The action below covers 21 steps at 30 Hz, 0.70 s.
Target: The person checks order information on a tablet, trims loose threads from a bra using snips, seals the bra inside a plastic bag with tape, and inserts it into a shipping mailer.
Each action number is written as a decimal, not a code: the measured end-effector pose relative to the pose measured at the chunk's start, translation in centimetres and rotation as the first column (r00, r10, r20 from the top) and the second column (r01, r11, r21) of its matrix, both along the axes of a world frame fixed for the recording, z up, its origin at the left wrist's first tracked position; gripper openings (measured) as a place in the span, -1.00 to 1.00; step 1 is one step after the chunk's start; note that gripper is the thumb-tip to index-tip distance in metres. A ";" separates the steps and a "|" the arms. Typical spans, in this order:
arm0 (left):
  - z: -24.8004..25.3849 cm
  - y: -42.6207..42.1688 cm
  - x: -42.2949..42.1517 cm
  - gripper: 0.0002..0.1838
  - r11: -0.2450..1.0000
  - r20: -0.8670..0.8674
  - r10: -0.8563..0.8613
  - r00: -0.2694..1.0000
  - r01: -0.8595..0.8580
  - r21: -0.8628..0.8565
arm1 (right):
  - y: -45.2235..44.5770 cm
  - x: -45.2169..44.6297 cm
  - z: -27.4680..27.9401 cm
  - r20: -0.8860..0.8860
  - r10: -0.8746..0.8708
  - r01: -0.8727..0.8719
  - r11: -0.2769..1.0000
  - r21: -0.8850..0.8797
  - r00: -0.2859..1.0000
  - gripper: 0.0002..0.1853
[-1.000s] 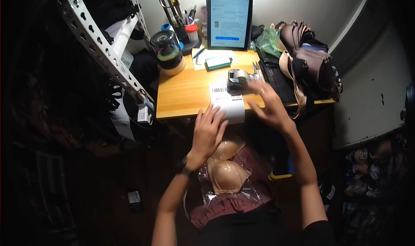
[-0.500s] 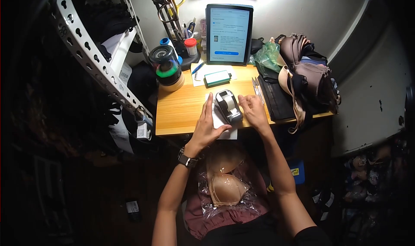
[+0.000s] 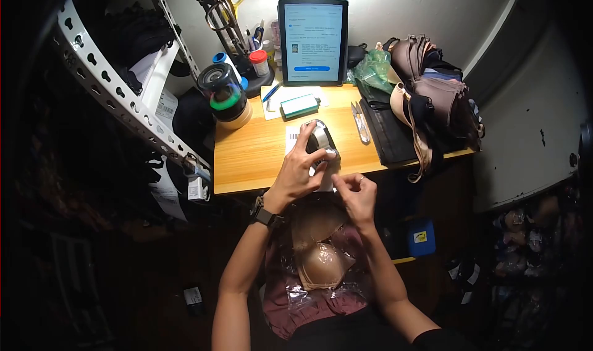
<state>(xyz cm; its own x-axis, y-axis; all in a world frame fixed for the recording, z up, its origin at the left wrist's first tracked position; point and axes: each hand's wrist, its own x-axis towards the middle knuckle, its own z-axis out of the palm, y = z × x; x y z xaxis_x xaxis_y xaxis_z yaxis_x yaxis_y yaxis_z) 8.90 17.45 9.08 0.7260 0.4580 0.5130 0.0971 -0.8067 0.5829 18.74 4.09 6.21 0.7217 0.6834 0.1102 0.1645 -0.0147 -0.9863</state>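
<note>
My left hand (image 3: 299, 172) is closed over a black tape dispenser (image 3: 329, 142) with a pale roll, on the desk near its front edge. Just in front of the dispenser, my right hand (image 3: 359, 200) pinches thumb and fingers together on what looks like the end of a clear tape strip, barely visible. White paper with a barcode (image 3: 293, 133) lies partly under the dispenser and left hand. On my lap rests a beige bra (image 3: 322, 266) in a shiny clear plastic bag.
A tablet (image 3: 313, 42) stands at the back of the desk (image 3: 241, 159). Before it lies a green-and-white box (image 3: 300, 106). Thread snips (image 3: 361, 124) lie right of the dispenser, beside a black folded item (image 3: 386, 135) and piled bras (image 3: 435, 91). A dark cylindrical device (image 3: 223, 98) stands left.
My left hand has moved onto the dispenser and closed on it. My right hand has come down toward me, from beside the dispenser to its front. The view has shifted slightly.
</note>
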 end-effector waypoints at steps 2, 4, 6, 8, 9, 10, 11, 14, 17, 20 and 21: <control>-0.1 0.2 -0.2 -0.74 1.000 -0.013 -0.014 1.000 0.014 -0.013 | -1.1 -0.3 1.2 -0.170 -0.078 0.070 0.996 -0.055 0.982 -0.75; -0.2 0.5 -0.1 -0.73 0.999 -0.004 -0.018 1.000 0.018 -0.027 | -1.6 1.7 0.1 -0.372 -0.261 0.231 0.965 -0.124 0.891 -0.64; -0.4 0.2 -0.3 -0.59 0.982 -0.071 0.041 0.997 -0.027 0.188 | -1.5 3.1 -3.3 -0.263 -0.246 0.156 0.934 -0.323 0.933 -0.42; -0.2 -3.0 -0.3 -0.49 0.966 0.040 0.151 0.988 -0.155 0.208 | -2.0 3.7 -4.6 -0.394 -0.076 -0.116 0.891 -0.440 0.916 -0.16; -0.6 -5.0 -0.6 -0.38 0.933 0.147 0.263 0.954 -0.290 0.213 | -2.7 3.5 -5.3 -0.401 -0.077 -0.118 0.891 -0.439 0.913 -0.16; -1.5 -7.0 -1.4 -0.23 0.926 0.195 0.237 0.952 -0.282 0.252 | -3.5 3.0 -6.0 -0.426 -0.071 -0.061 0.955 -0.289 0.902 -0.18; -3.5 -9.2 -2.0 -0.31 0.933 0.178 0.156 0.972 -0.204 0.295 | -4.3 2.4 -6.7 -0.447 -0.063 0.002 0.991 -0.135 0.892 -0.19; -5.4 -15.9 -2.5 -0.47 0.895 -0.229 -0.416 0.880 0.441 0.068 | -8.1 0.4 -14.0 -0.348 -0.150 0.049 0.957 -0.285 0.925 -0.38; -10.4 -20.6 -0.6 -0.37 0.864 -0.237 -0.493 0.837 0.503 -0.021 | -10.4 -4.9 -14.8 -0.593 -0.181 0.348 0.920 0.180 0.784 -0.48; -11.6 -20.9 0.5 -0.31 0.927 -0.438 -0.336 0.834 0.375 0.001 | -14.0 -4.1 -9.0 -0.355 0.425 -0.554 0.653 -0.517 0.832 -0.49; -12.5 -20.0 0.9 -0.34 0.954 -0.356 -0.286 0.890 0.301 -0.014 | -14.7 -4.5 -7.1 -0.281 0.590 -0.614 0.497 -0.613 0.757 -0.48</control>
<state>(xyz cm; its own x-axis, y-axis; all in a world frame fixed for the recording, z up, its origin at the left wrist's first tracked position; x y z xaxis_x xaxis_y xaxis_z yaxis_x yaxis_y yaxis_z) 9.84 -2.58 -3.39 0.9599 0.1805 0.2146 0.0437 -0.8522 0.5215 14.27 -10.57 -0.92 0.1019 0.8355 -0.5400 0.3525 -0.5379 -0.7657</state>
